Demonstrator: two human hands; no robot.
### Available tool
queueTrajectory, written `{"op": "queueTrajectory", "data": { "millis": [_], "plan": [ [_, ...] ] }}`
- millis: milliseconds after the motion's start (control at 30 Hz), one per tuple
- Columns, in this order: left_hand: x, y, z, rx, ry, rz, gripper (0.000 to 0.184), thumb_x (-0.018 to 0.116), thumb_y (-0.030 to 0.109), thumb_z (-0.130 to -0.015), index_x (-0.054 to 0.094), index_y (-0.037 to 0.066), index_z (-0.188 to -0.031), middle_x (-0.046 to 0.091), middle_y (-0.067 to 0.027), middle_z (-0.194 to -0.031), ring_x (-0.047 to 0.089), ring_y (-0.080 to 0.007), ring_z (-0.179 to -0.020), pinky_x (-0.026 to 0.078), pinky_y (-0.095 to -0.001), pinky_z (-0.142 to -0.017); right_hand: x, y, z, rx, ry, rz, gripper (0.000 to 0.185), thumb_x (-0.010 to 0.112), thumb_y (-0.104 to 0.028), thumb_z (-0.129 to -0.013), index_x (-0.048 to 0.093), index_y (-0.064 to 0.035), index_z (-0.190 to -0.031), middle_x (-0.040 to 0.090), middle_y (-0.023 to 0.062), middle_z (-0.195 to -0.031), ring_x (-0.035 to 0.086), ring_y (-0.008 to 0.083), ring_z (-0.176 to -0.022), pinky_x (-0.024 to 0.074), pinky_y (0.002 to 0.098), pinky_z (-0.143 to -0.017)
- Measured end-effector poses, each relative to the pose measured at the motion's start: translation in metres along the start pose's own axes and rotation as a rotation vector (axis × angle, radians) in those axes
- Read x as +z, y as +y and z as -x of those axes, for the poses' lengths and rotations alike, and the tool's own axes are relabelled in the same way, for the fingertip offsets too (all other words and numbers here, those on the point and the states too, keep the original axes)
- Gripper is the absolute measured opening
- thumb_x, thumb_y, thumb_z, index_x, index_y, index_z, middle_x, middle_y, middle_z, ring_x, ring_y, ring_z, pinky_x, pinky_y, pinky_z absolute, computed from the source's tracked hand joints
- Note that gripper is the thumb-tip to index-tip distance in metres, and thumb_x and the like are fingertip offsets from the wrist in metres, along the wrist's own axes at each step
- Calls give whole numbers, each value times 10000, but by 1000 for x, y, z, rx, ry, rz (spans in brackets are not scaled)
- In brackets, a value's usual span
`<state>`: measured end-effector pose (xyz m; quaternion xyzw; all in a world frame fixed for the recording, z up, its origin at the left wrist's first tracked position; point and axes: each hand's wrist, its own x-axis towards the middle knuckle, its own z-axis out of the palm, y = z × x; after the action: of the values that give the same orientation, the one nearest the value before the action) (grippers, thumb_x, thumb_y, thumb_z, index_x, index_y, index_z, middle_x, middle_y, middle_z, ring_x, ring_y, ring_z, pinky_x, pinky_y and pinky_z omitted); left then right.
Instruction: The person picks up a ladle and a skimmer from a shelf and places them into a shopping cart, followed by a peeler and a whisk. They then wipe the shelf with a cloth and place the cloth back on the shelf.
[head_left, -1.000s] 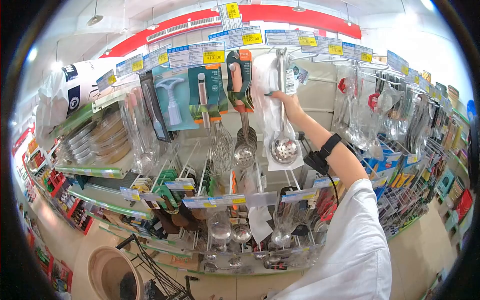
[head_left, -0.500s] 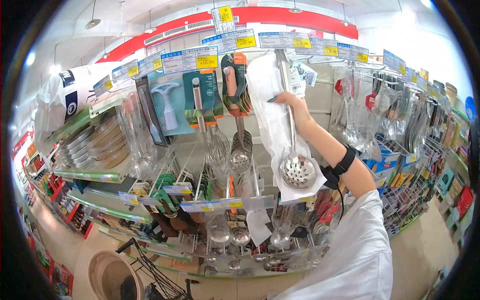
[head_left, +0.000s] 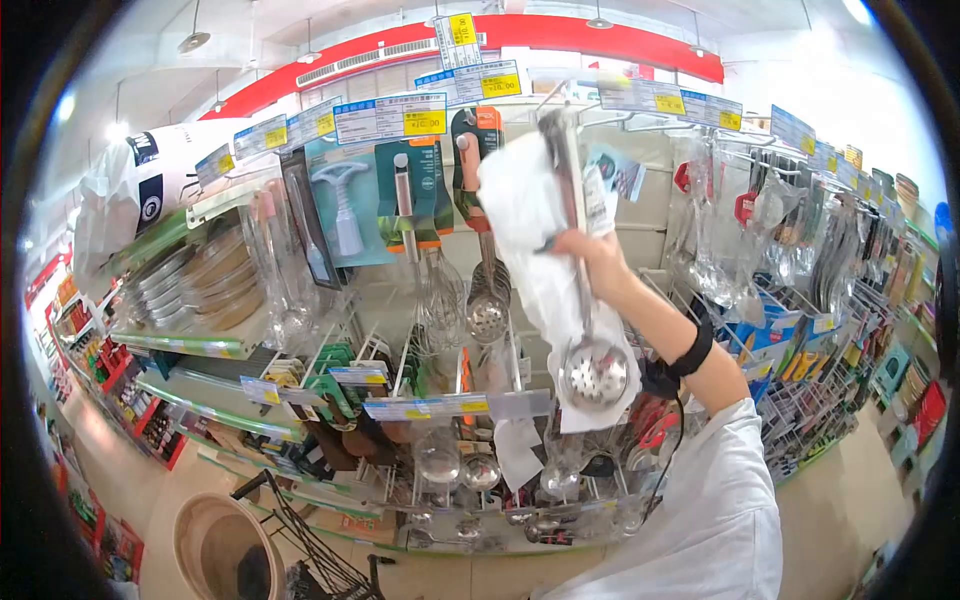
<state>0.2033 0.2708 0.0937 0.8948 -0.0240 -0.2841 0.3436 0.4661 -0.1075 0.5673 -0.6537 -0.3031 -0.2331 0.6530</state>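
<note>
My right hand (head_left: 600, 264) is closed around the handle of a metal slotted spoon (head_left: 594, 374). The spoon hangs with its round, perforated bowl down and its handle top up near the price-tag rail. White wrapping paper (head_left: 522, 215) lies behind and to the left of the handle and spreads under the bowl. Left of it, other slotted spoons (head_left: 488, 314) and a wire whisk (head_left: 438, 300) hang on the rack. My left hand is out of view.
Price tags (head_left: 392, 120) line the upper rail. Packaged utensils (head_left: 705, 250) hang at the right. Stacked round pans (head_left: 225, 290) sit on the left shelf. A beige bin (head_left: 190, 540) and a black wire rack (head_left: 315, 535) stand on the floor.
My right hand has lowered the slotted spoon and its paper away from the upper rail. The handle leans a little more, and the bowl is lower and slightly to the right.
</note>
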Motion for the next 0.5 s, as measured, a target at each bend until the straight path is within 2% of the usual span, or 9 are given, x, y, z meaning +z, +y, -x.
{"op": "queueTrajectory", "data": {
  "millis": [33,67,167,200,233,333,367,433,500],
  "plan": [
    [-38,72,30,-302,5,416,528,415,218,-831,242,113,-1319,176,-59,-1381,146,-201,-1269,94,-296,-1038,12,-6,12,-67,30,8,287,532,-47,-649,538,16,-928,551,82,-968,503,137,-883,392,252,-747],
    [-23,49,22,-305,4,418,528,415,218,-831,242,113,-1319,176,-59,-1381,146,-201,-1269,94,-296,-1038,22,-11,23,-132,59,14,388,543,-7,-645,507,1,-1032,535,59,-1013,483,122,-909,391,239,-729],
    [16,-7,17,9,127,-104,498,403,153,-832,261,104,-1307,195,-97,-1373,216,-225,-1247,197,-301,-1010,30,-7,48,29,46,-233,494,537,35,-620,431,-8,-1101,501,49,-1039,460,110,-912,392,252,-719],
    [13,5,27,182,189,50,482,405,124,-826,282,91,-1292,206,-121,-1363,254,-243,-1228,238,-298,-988,17,-3,56,101,-70,281,156,461,-81,-717,561,20,-781,503,69,-1021,432,109,-932,340,254,-803],
    [6,21,37,349,249,205,468,407,94,-820,303,78,-1276,218,-146,-1353,292,-261,-1209,278,-295,-967,18,-2,61,126,-64,268,156,461,-81,-717,561,20,-781,503,69,-1021,432,109,-932,340,254,-803],
    [-11,47,32,181,188,188,415,402,137,-845,335,47,-1244,288,-194,-1301,357,-293,-1158,324,-308,-927,23,0,72,221,11,104,251,349,-170,-778,528,0,-731,502,10,-754,434,83,-759,337,225,-756],
    [-14,48,26,156,168,183,415,402,137,-845,335,47,-1244,288,-194,-1301,357,-293,-1158,324,-308,-927,23,4,73,250,19,92,251,349,-170,-778,528,0,-731,502,10,-754,434,83,-759,337,225,-756],
    [-9,39,13,-94,187,96,515,452,344,-819,336,47,-1223,545,-220,-1022,523,-366,-945,407,-386,-801,24,8,77,216,24,74,235,350,-169,-776,512,-4,-735,481,2,-752,419,79,-761,335,221,-746],
    [9,0,1,38,213,24,500,461,303,-817,335,34,-1219,546,-233,-1008,528,-369,-933,418,-373,-779,28,3,83,336,42,9,223,345,-159,-772,506,-7,-747,480,1,-761,416,74,-773,331,218,-743]
  ]
}}
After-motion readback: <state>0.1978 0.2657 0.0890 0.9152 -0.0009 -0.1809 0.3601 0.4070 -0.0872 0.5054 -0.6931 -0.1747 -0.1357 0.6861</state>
